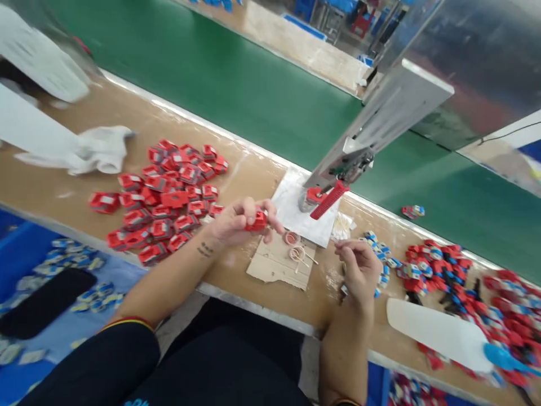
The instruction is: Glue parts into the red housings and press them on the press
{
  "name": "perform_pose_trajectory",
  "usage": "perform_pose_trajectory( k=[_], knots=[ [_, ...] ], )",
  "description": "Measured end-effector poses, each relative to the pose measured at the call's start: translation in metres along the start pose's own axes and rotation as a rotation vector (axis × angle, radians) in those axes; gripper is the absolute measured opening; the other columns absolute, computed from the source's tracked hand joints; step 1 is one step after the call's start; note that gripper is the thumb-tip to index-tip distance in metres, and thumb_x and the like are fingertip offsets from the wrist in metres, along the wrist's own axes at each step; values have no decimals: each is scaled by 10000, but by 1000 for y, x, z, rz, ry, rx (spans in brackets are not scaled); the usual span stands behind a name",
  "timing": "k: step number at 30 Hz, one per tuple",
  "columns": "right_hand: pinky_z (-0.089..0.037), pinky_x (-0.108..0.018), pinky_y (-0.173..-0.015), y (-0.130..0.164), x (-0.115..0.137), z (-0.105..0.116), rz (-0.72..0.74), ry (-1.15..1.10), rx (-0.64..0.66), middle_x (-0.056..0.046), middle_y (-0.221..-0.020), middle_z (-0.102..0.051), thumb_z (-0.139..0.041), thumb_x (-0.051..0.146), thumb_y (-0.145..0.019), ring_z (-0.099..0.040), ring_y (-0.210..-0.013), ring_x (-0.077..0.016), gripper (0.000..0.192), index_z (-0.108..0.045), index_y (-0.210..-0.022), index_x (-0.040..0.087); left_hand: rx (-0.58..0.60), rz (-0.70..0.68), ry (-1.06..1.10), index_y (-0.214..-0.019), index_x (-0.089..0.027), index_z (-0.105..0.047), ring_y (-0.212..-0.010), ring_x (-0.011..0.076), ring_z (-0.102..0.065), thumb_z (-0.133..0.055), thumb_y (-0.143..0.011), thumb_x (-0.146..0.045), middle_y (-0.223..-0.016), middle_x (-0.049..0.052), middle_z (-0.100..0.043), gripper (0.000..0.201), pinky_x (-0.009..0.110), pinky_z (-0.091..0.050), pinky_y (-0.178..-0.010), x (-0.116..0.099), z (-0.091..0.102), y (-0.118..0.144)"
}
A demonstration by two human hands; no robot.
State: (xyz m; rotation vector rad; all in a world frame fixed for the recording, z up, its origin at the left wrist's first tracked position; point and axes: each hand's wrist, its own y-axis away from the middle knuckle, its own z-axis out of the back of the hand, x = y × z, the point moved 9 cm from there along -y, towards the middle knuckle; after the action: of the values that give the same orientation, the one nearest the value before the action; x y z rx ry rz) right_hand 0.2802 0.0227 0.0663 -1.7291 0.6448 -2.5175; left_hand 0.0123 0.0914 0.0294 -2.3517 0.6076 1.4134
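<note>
My left hand [240, 223] is closed on a small red plastic toy part [256, 221], held above the bench between thumb and fingers. Close to the right of it lies a torn piece of cardboard [270, 265] with two small round dishes, one a pink dish [291, 238] and one a pale dish [296, 254] with cotton swabs [310, 258]. My right hand [360, 268] is raised with thumb and fingertips pinched together; whatever sits between them is too small to make out. Several blue-and-white toy pieces [384, 256] lie just beyond it.
A metal stand [359, 146] with a red lever [329, 200] rises from a white plate [287, 197]. Red parts [169, 197] are heaped left, red-and-blue ones [435, 268] right. Behind runs a green belt [211, 79]. A white-gloved hand [101, 149] is at left; blue bins [25, 248] sit below.
</note>
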Motion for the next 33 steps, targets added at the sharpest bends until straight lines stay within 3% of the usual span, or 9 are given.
perform_pose_trajectory(
  k=[4,9,11,14,20,25,29,31,33],
  knots=[
    [-513,-284,-586,4,-5,6,12,26,-21,-24,-744,-723,-742,473,-915,-679,-665,-169,307,-668,-764,216,-174,-113,25,-644,-204,-513,-707,169,-622,-824,-643,-791,-928,66,-683,664,281,-399,-489,-5,26,-6],
    [-548,-301,-657,15,1,7,64,193,101,-35,-829,-744,-743,334,-934,-718,-786,-193,133,-711,-867,224,-146,-214,207,-629,-178,-649,-582,93,-562,-918,-707,-579,-898,59,-739,489,208,-332,-415,-12,26,-12],
    [-550,-304,-650,24,5,-4,89,286,238,-42,-888,-755,-764,304,-922,-696,-767,-185,80,-731,-944,235,-147,-217,212,-600,-169,-652,-559,76,-546,-938,-712,-496,-839,45,-723,448,200,-353,-423,-14,24,-13],
    [-524,-291,-570,38,8,-27,115,402,448,-61,-981,-766,-799,331,-909,-646,-695,-162,179,-741,-1055,245,-147,-184,176,-550,-163,-619,-567,84,-569,-928,-719,-397,-782,36,-696,423,206,-384,-432,-12,21,-14],
    [-570,-301,-655,37,23,-56,243,429,574,-40,-897,-760,-747,206,-950,-713,-791,-183,50,-750,-984,243,-126,-159,72,-504,-161,-591,-576,99,-582,-828,-828,-384,-704,46,-673,459,208,-426,-442,-6,16,-15],
    [-578,-305,-676,25,40,-73,357,417,633,-27,-877,-788,-710,94,-948,-718,-769,-172,164,-764,-953,249,-23,-138,-1,-882,-192,-781,-777,146,-701,-765,-883,-312,-1009,78,-744,121,235,-578,-576,-1,8,-13],
    [-595,-326,-695,25,37,-85,376,369,665,-33,-903,-813,-701,123,-968,-734,-785,-178,149,-765,-1000,254,-54,-207,-195,-1274,-230,-678,-876,152,-746,-808,-880,-275,-1059,52,-736,417,231,-632,-713,0,6,-9],
    [-600,-331,-701,27,32,-84,364,331,645,-30,-893,-813,-704,120,-963,-742,-796,-184,149,-758,-1003,253,-93,-243,-234,-1293,-223,-627,-846,152,-752,-878,-830,-296,-1017,39,-747,532,242,-643,-730,-2,6,-7],
    [-596,-328,-692,27,27,-80,350,309,597,-27,-887,-811,-710,97,-948,-738,-781,-180,165,-749,-991,251,-111,-258,-265,-1180,-195,-651,-849,161,-758,-931,-777,-309,-1016,52,-762,503,263,-654,-750,-3,6,-6]
  ],
)
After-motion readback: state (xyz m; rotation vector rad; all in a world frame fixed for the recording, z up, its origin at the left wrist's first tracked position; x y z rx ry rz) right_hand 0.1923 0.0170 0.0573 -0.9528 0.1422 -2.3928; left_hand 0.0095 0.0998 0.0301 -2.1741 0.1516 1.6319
